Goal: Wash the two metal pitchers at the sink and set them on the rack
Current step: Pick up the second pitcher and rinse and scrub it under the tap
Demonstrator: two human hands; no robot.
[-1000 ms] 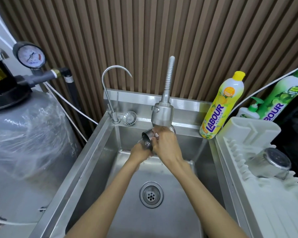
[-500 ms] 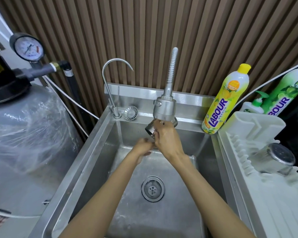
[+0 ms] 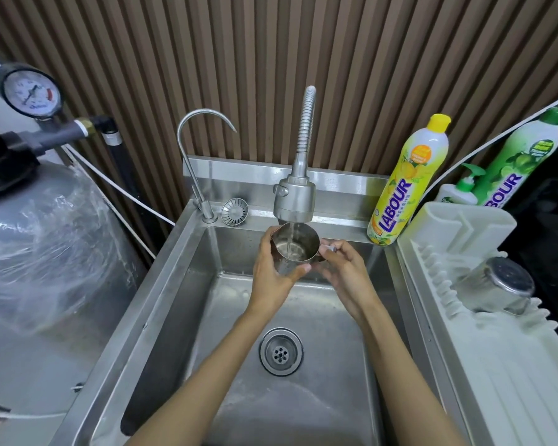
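Above the back half of the sink [image 3: 171, 284], the person held a small metal pitcher [image 3: 298, 244] upright, mouth up, right beneath the spray faucet [image 3: 295, 201] that rose from the sink's back ledge. A thin stream of water [image 3: 290, 235] ran from the faucet head straight into the pitcher. The left hand [image 3: 271, 278] was wrapped round the pitcher's body, fingers curled behind its far side and thumb pressed across the near wall. The right hand [image 3: 343, 268] sat at the pitcher's right side, fingers bent and closed on the handle, which was mostly hidden behind them.

The second metal pitcher [image 3: 493, 289] lay tipped on its side on the white dish rack [image 3: 496, 397] just right of the sink, a closed round end facing up. A yellow LABOUR bottle [image 3: 406, 181] stood at the sink's back right corner. A green LABOUR bottle [image 3: 522, 156] and a white pump bottle [image 3: 458, 193] stood further right. On the sink's back ledge, to the left, were a gooseneck tap [image 3: 194, 162] and a round strainer [image 3: 234, 211]. The drain [image 3: 281, 351] lay in the basin floor. Left of the sink stood a plastic-wrapped tank [image 3: 45, 252].
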